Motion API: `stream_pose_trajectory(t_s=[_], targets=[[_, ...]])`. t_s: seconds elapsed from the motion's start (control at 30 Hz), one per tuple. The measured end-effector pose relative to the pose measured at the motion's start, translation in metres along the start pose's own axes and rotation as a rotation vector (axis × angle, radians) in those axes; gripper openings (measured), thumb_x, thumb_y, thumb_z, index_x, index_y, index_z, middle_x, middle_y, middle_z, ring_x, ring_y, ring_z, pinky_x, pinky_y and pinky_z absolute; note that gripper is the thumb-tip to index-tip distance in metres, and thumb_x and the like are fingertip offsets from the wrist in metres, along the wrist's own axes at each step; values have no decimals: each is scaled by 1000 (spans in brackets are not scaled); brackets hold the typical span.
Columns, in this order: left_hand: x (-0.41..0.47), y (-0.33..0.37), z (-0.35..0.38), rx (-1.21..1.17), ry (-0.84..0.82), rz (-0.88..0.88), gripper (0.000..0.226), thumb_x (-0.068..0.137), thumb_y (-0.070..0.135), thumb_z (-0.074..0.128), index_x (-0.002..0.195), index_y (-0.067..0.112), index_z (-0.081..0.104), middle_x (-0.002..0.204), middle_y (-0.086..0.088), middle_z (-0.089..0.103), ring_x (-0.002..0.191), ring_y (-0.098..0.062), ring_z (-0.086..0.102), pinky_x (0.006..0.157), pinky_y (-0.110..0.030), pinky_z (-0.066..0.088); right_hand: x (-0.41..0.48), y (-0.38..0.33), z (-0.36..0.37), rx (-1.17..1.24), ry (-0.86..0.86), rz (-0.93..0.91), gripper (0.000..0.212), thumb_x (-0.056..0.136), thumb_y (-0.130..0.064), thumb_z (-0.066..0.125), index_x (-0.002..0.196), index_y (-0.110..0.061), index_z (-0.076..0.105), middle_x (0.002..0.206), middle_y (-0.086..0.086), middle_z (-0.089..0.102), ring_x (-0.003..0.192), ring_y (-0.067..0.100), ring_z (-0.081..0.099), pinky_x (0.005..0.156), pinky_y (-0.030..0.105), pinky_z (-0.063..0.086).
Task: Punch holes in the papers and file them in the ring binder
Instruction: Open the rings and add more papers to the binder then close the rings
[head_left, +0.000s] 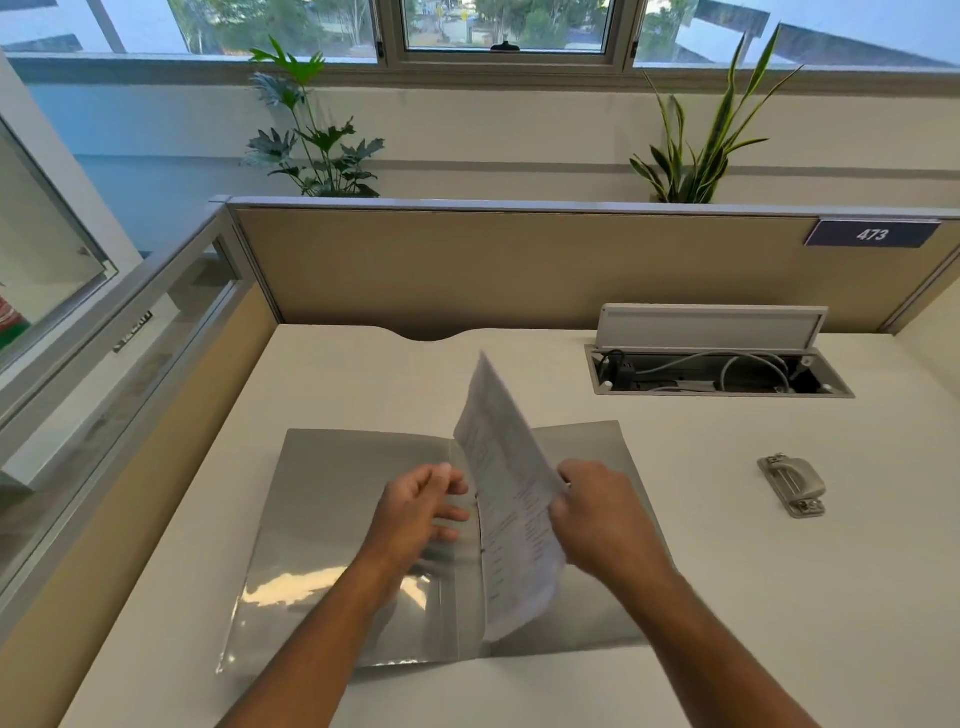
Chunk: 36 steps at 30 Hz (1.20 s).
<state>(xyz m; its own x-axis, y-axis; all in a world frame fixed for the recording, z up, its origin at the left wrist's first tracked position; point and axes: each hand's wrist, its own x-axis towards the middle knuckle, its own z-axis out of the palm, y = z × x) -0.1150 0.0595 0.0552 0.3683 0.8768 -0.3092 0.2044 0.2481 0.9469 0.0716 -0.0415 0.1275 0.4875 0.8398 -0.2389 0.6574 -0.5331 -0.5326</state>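
Head view: a grey ring binder (332, 519) lies open and flat near the front edge of the white tabletop (779, 597), its spine running front to back at the middle. My right hand (602, 514) pinches the right edge of a printed sheaf of papers (511, 499), fingers curled closed on it; the sheaf stands tilted on its left edge along the spine, its top leaning toward the far edge. My left hand (421, 506) hovers over the left cover just beside the spine, fingers loosely spread and holding nothing, their tips near the papers' bound edge; whether they touch the rings I cannot tell. A grey hole punch (792, 484) rests well apart toward the right edge. An open cable tray (722, 371) is set into the far right corner.
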Motion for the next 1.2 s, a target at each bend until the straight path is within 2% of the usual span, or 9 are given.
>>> stream_pose_trajectory(t_s=[0.13,0.27,0.4,0.63,0.73,0.8,0.9,0.97,1.2], targets=[[14,-29,4,241,100,-29,10,103,19,65,104,21,75,101,-7,77,82,-16,75,68,-32,62,10,36,-15,212,-34,125,19,93,-6,52,86,-12,70,84,5,74,70,22,75,53,36,65],[28,-56,14,400,67,-51,19,98,14,69,115,18,77,101,-1,77,89,-18,74,88,-40,64,18,78,-16,299,-34,199,17,91,-4,58,92,-14,72,95,6,75,81,25,74,72,46,66],[32,-68,26,544,55,-29,22,97,14,69,116,15,80,108,0,80,99,-14,73,86,-22,54,22,109,-8,407,-56,272,21,90,2,57,94,-10,74,96,7,76,83,27,73,68,36,61],[39,-68,40,623,84,-76,20,96,23,75,80,12,80,78,2,77,74,-12,71,72,-27,56,33,140,15,396,-48,334,16,93,0,58,88,-10,71,96,7,74,81,25,70,62,31,53],[43,-67,46,668,101,-111,44,95,26,77,55,16,61,55,7,59,45,-3,48,52,-21,43,39,149,28,314,-14,352,11,90,-4,61,93,-10,69,100,10,75,85,27,70,77,41,61],[44,-63,50,687,96,-126,55,92,28,79,48,21,47,46,7,46,38,-5,37,48,-21,37,40,149,37,214,30,349,23,89,-11,63,111,-11,66,113,10,72,98,30,68,88,43,57],[47,-61,54,702,108,-168,55,88,26,82,49,21,44,47,6,48,41,-9,40,51,-22,39,37,134,51,-80,158,265,52,90,-29,68,138,-17,53,133,9,60,121,32,58,99,47,47],[49,-63,56,722,119,-196,50,87,27,82,51,20,47,52,5,53,44,-12,46,52,-24,42,35,116,63,-98,223,101,51,91,-31,70,139,-20,56,138,6,58,124,29,57,102,47,45],[53,-61,60,720,153,-272,33,83,35,85,64,18,64,69,1,70,65,-21,69,62,-28,54,43,74,113,-251,-14,-368,47,100,-27,60,146,-23,53,159,1,47,143,22,46,115,41,38]])
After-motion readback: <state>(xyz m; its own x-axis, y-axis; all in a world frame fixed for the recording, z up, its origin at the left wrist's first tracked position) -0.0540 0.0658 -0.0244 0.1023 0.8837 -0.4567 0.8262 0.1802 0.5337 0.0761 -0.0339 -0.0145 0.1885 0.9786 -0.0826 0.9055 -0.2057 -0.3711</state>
